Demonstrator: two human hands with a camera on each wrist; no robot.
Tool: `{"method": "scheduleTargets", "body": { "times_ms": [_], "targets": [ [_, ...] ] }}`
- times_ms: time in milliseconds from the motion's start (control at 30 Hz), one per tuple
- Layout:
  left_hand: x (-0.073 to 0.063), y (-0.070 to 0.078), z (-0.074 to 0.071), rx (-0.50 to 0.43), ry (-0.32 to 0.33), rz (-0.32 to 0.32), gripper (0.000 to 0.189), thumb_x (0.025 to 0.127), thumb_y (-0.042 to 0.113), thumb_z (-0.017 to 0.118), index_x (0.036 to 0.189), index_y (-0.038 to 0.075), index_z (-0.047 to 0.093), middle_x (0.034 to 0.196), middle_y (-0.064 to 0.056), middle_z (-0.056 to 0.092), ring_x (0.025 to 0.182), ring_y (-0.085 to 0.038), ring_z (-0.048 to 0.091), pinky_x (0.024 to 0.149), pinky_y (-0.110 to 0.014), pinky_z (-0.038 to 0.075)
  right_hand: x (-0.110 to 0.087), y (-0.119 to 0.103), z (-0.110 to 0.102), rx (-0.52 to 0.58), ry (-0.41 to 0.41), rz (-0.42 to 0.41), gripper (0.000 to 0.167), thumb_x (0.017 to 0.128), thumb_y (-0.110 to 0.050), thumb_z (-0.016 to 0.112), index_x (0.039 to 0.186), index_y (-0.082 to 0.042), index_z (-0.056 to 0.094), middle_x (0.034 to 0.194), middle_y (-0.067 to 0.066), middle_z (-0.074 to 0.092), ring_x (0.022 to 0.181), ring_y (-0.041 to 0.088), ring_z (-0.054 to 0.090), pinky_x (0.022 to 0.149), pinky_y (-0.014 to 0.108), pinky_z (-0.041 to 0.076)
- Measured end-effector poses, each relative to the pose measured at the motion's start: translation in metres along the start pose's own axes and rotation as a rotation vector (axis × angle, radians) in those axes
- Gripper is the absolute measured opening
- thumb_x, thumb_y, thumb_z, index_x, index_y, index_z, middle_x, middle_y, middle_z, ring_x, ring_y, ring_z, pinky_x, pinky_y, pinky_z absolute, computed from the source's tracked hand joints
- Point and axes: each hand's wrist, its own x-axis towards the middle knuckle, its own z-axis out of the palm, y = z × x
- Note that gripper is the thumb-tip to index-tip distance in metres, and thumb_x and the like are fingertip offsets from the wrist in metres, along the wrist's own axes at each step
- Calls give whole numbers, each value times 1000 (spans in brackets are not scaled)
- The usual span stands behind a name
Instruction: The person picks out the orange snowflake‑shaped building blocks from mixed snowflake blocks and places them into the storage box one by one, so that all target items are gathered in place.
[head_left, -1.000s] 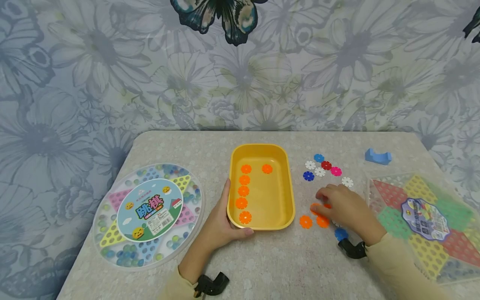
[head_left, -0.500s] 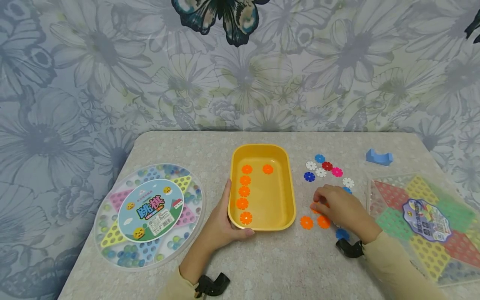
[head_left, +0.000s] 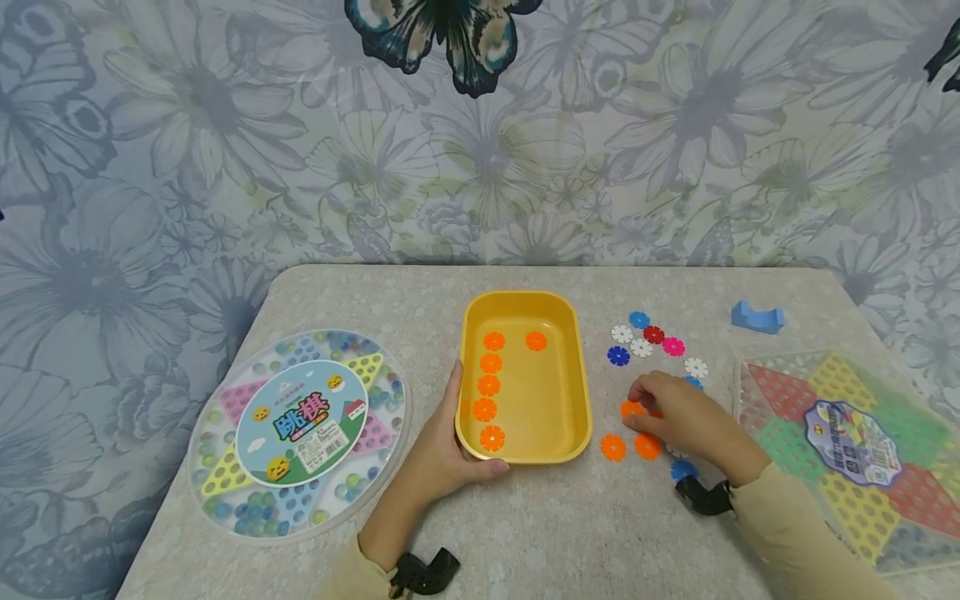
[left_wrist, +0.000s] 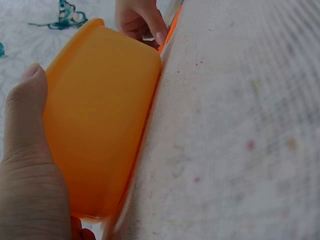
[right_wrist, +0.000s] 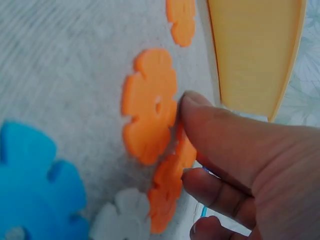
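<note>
in the head view, your left hand (head_left: pixel 442 457) grips the near left corner of the tray (head_left: pixel 543 400), fingers along its side, thumb across the near edge. the tray sits mid-table (head_left: pixel 555 533) and holds a column of five orange discs (head_left: pixel 488 385) down its left, plus a single orange disc (head_left: pixel 536 341) at the far right. your right hand (head_left: pixel 678 417) is low over loose orange discs (head_left: pixel 612 447) right of the tray, thumb and forefinger slightly parted with orange showing between; whether you have hold of one, i can't tell. beyond it lie white discs (head_left: pixel 641 347), blue discs (head_left: pixel 618 356), a red disc (head_left: pixel 653 334) and a pink disc (head_left: pixel 673 346). a round game (head_left: pixel 300 421) lies left, a square game (head_left: pixel 851 442) right.

in the left wrist view, your thumb lies against the tray's wall, fingertips just showing at its lower end.

in the right wrist view, your thumb tip is at an orange disc's edge, the visible fingers curled below it with a gap between.
</note>
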Motion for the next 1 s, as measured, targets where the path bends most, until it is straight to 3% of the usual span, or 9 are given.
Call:
{"method": "scheduleTargets", "body": {
  "times_ms": [100, 267, 567, 733, 867, 933, 1000],
  "targets": [
    [0, 0, 0, -10, 0, -5, 140, 63, 30, 95, 160, 32, -6, 167, 3, 18, 145, -16, 37, 120, -39, 30, 1, 0, 1, 18, -9, -12, 25, 88, -28, 76, 105, -15, 62, 96, -2, 63, 87, 16, 56, 79, 36, 51],
    [0, 0, 0, -33, 1, -4, 142, 61, 24, 96, 160, 32, -6, 166, 1, 20, 144, -18, 39, 119, -39, 30, 2, 0, 1, 11, -1, -53, 21, 89, -24, 75, 105, -19, 63, 94, -5, 64, 86, 14, 57, 79, 35, 53],
    [0, -2, 0, -16, -3, 2, 140, 63, 31, 95, 160, 32, -5, 165, 2, 22, 141, -16, 43, 117, -30, 33, 1, -2, -4, -8, -15, -70, 28, 84, -30, 79, 107, -17, 69, 94, -7, 67, 85, 11, 59, 77, 33, 54],
    [-3, 11, -2, -18, -5, -28, 140, 64, 26, 95, 160, 27, -6, 166, -3, 23, 142, -20, 43, 117, -29, 32, 2, -1, -3, -43, -4, -84, 33, 84, -32, 79, 110, -14, 71, 96, -8, 67, 84, 8, 59, 77, 32, 54],
    [-2, 7, -1, -15, -11, -12, 140, 64, 30, 95, 160, 27, -6, 166, -1, 21, 142, -18, 42, 116, -26, 32, 2, -1, -2, -70, 28, -102, 34, 83, -32, 80, 110, -13, 72, 94, -7, 65, 81, 8, 58, 75, 32, 54],
    [0, -2, 0, -5, -8, 10, 140, 63, 35, 95, 160, 31, -7, 166, 2, 20, 142, -15, 41, 116, -25, 32, 3, -3, -4, -73, 54, -100, 34, 83, -33, 80, 110, -14, 72, 97, -5, 67, 84, 11, 60, 77, 35, 55],
    [0, -2, -1, -3, -7, 22, 140, 64, 35, 95, 160, 29, -6, 166, 1, 20, 143, -17, 41, 117, -26, 32, 6, -5, -6, -69, 89, -96, 35, 83, -33, 80, 110, -13, 72, 100, -1, 69, 89, 16, 62, 82, 41, 56]
  ]
}}
